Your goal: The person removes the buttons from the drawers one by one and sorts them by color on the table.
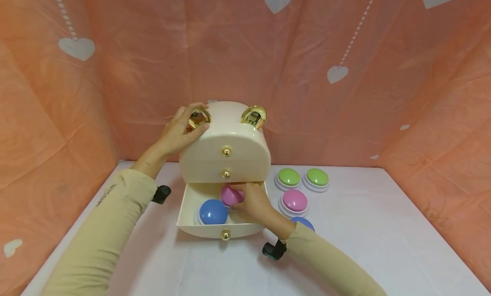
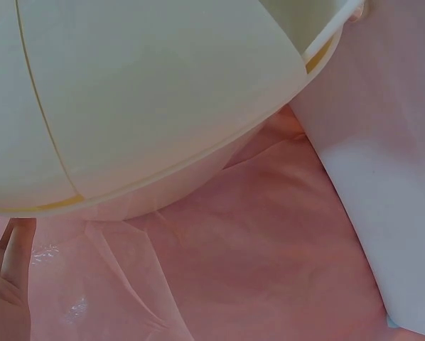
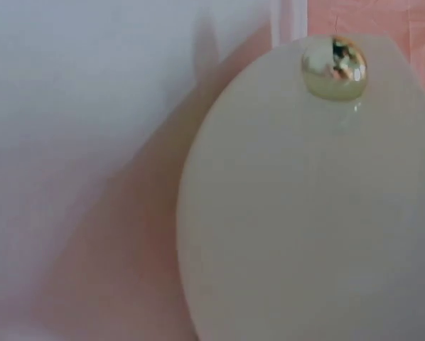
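Observation:
A cream drawer box (image 1: 226,138) with gold ears and gold knobs stands on the table, its bottom drawer (image 1: 220,230) pulled out. My left hand (image 1: 180,132) rests on the box top, thumb and fingers on either side of the left gold ear (image 1: 199,117). Inside the drawer my right hand (image 1: 255,204) holds a pink domed push button (image 1: 231,195), tilted; its base is mostly hidden. Beside it in the drawer sits a blue push button (image 1: 213,212). The left wrist view shows the box's side (image 2: 163,92); the right wrist view shows the drawer front (image 3: 298,213) and its knob (image 3: 333,67).
Right of the box are two green push buttons (image 1: 289,177), a pink push button (image 1: 294,201) and a blue one (image 1: 303,222) partly behind my right forearm. A white cloth covers the table (image 1: 364,227). Orange-pink curtains (image 1: 307,117) with hearts enclose the back and sides.

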Tool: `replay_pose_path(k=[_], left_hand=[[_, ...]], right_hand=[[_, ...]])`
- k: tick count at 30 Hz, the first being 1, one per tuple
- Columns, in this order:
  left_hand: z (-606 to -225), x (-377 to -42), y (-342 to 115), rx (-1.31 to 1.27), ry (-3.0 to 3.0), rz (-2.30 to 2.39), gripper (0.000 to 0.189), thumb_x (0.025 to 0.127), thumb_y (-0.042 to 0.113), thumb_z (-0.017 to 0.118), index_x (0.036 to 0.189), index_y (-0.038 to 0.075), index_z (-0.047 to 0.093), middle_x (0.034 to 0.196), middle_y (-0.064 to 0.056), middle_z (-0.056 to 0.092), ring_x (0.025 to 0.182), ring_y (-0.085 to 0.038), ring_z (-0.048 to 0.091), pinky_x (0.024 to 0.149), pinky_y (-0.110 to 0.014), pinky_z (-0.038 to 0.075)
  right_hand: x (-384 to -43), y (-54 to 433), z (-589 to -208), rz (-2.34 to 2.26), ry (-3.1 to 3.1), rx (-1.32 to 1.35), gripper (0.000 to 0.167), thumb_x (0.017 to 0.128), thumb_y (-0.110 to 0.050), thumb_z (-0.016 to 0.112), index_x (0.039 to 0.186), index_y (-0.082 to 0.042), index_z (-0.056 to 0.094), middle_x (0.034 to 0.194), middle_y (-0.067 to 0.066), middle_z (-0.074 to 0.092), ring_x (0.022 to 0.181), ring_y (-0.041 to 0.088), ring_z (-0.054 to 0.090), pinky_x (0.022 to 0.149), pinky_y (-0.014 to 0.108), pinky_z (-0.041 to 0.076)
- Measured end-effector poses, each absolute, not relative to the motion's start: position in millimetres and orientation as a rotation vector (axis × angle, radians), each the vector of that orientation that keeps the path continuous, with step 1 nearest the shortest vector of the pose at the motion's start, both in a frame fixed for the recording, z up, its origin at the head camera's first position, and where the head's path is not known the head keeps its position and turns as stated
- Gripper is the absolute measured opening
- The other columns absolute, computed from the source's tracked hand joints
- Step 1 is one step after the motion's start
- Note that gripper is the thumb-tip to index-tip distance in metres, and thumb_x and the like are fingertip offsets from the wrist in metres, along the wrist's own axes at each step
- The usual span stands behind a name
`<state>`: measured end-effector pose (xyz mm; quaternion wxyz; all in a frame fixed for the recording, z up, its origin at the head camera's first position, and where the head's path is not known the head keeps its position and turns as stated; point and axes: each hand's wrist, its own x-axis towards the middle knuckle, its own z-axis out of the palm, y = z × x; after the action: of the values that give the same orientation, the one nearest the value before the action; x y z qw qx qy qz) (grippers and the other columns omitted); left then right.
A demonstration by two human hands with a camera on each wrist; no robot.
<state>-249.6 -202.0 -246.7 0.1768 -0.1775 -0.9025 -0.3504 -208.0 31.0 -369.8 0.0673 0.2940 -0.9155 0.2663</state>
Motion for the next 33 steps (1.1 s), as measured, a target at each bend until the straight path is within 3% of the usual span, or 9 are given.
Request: replay_pose_path(k=[12, 18, 26, 29, 33], left_hand=[[-247.0, -249.3, -199.9, -0.505, -2.559, -0.984, 0.050, 0.095, 0.036, 0.056, 0.140, 0.029, 0.036, 0.134, -0.019, 0.040, 0.109, -0.044, 0.047, 0.091, -0.062, 0.034], [-248.1, -249.9, -199.9, -0.515, -2.554, -0.991, 0.050, 0.095, 0.035, 0.056, 0.140, 0.029, 0.036, 0.136, -0.020, 0.040, 0.114, -0.047, 0.045, 0.092, -0.065, 0.033], [-247.4, -249.1, -201.8, -0.530, -2.538, -0.985, 0.050, 0.095, 0.032, 0.057, 0.140, 0.026, 0.037, 0.134, -0.022, 0.040, 0.115, -0.047, 0.045, 0.093, -0.065, 0.033], [-247.7, -249.2, -202.4, -0.537, -2.535, -0.972, 0.050, 0.095, 0.032, 0.057, 0.139, 0.026, 0.037, 0.133, -0.021, 0.041, 0.113, -0.045, 0.046, 0.092, -0.064, 0.034], [-248.0, -249.1, -203.7, -0.540, -2.536, -0.980, 0.049, 0.095, 0.032, 0.057, 0.140, 0.026, 0.037, 0.134, -0.021, 0.040, 0.114, -0.045, 0.045, 0.092, -0.065, 0.033]], right_hand=[[-209.1, 35.4, -374.3, 0.853, -2.731, 0.840, 0.047, 0.067, -0.020, 0.087, 0.111, -0.009, 0.072, 0.109, 0.008, 0.070, 0.103, 0.029, 0.060, 0.091, 0.045, 0.041], [-202.5, 41.2, -369.2, 0.878, -2.735, 0.768, 0.046, 0.066, -0.023, 0.087, 0.108, -0.011, 0.074, 0.106, 0.006, 0.072, 0.100, 0.028, 0.061, 0.087, 0.046, 0.044], [-192.4, 55.1, -359.8, 0.972, -2.710, 0.730, 0.047, 0.066, -0.024, 0.087, 0.109, -0.014, 0.073, 0.102, 0.004, 0.072, 0.087, 0.021, 0.062, 0.074, 0.031, 0.047], [-190.3, 60.6, -359.4, 1.107, -2.698, 0.701, 0.048, 0.066, -0.024, 0.088, 0.111, -0.015, 0.073, 0.106, 0.005, 0.071, 0.090, 0.019, 0.062, 0.077, 0.030, 0.051], [-188.6, 67.5, -360.0, 1.316, -2.674, 0.673, 0.049, 0.069, -0.024, 0.087, 0.115, -0.017, 0.071, 0.116, 0.005, 0.069, 0.103, 0.022, 0.063, 0.089, 0.037, 0.053]])
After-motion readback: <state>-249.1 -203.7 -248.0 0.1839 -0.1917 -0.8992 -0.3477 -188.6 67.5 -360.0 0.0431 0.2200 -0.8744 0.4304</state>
